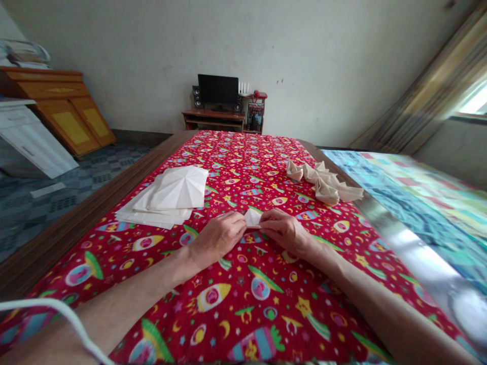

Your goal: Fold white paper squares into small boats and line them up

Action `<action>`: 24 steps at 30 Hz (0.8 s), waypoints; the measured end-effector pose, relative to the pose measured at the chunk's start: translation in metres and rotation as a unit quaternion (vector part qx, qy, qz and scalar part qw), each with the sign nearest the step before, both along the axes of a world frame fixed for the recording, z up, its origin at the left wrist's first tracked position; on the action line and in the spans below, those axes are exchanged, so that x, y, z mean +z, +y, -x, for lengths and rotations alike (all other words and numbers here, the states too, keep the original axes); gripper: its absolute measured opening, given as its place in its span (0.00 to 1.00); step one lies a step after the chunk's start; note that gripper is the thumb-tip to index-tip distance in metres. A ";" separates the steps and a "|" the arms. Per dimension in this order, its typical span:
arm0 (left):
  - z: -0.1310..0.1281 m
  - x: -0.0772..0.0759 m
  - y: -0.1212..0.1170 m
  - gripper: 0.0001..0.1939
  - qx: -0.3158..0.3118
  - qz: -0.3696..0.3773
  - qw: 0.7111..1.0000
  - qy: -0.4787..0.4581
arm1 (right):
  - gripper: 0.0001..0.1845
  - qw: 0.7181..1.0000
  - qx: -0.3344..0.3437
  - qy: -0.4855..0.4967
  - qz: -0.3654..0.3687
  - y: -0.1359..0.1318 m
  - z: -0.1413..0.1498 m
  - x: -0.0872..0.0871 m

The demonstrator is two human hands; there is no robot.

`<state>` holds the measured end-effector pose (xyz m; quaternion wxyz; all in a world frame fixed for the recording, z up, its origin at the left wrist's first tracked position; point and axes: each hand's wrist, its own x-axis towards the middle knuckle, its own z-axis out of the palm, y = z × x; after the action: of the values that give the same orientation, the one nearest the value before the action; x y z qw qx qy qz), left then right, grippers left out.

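On the red rocket-print cloth (243,284), left hand (218,235) and right hand (285,230) pinch a small folded white paper napkin (252,217); folding underway, the next crease needs aligned edges.

Small white folded paper (252,217) pinched btw both hands, on red cloth

Home bedroom: bed (411,203), cupboard (72,116), monitor (218,90) w/ speakers.

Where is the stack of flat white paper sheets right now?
In the head view the stack of white sheets lies on the red patterned cloth, ahead and left of the left hand.
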<state>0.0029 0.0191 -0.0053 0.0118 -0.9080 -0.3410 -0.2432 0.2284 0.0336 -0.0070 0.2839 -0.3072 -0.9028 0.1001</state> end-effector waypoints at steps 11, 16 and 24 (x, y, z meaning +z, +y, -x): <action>0.000 -0.004 0.015 0.08 0.092 0.134 0.977 -0.135 | 0.14 0.988 -0.141 -0.014 0.065 0.013 0.014 0.003; -0.001 0.000 0.013 0.09 0.107 0.123 0.981 -0.103 | 0.13 0.980 -0.181 -0.028 0.084 0.015 0.016 0.003; -0.004 -0.002 0.011 0.09 0.132 0.101 0.984 -0.064 | 0.12 0.979 -0.196 -0.046 0.044 0.019 0.016 -0.002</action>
<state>0.0067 0.0303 -0.0068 -0.0697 -0.8341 -0.4808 -0.2614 0.2123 0.0522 -0.0085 0.2427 -0.4946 -0.8317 0.0682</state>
